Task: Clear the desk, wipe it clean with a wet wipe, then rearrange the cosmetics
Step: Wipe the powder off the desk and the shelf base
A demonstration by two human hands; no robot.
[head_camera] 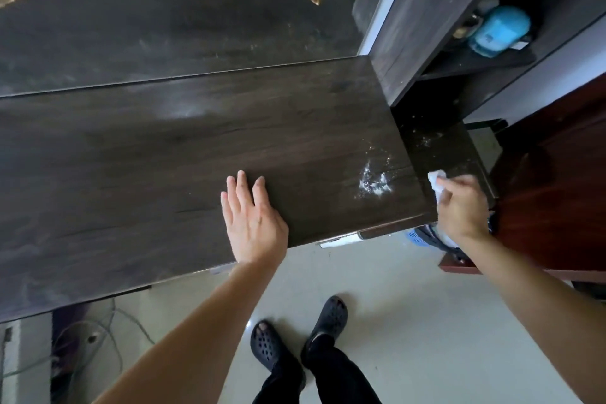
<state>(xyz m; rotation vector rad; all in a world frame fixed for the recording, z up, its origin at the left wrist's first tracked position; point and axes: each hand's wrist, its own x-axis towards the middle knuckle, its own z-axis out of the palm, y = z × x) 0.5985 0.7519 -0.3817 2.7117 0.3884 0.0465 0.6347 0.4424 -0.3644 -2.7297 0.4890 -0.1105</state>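
Item: tall dark wooden shelf unit (426,26), rising at the desk's right rear corner. A rounded blue plastic object (498,31), perhaps an appliance, sits inside.
Item: red-brown wooden cabinet (557,190), close beside your right hand (462,210).
Your right hand pinches the crumpled white wet wipe (436,180) just past the right edge of the dark wood-grain desk (164,157), over a speckled lower ledge (439,147).
Your left hand (252,226) lies flat near the front edge, fingers straight.
Surface: white powdery smear (373,182) near the right edge; mirror (164,33) along the back.
Room: pale tiled floor (410,321).
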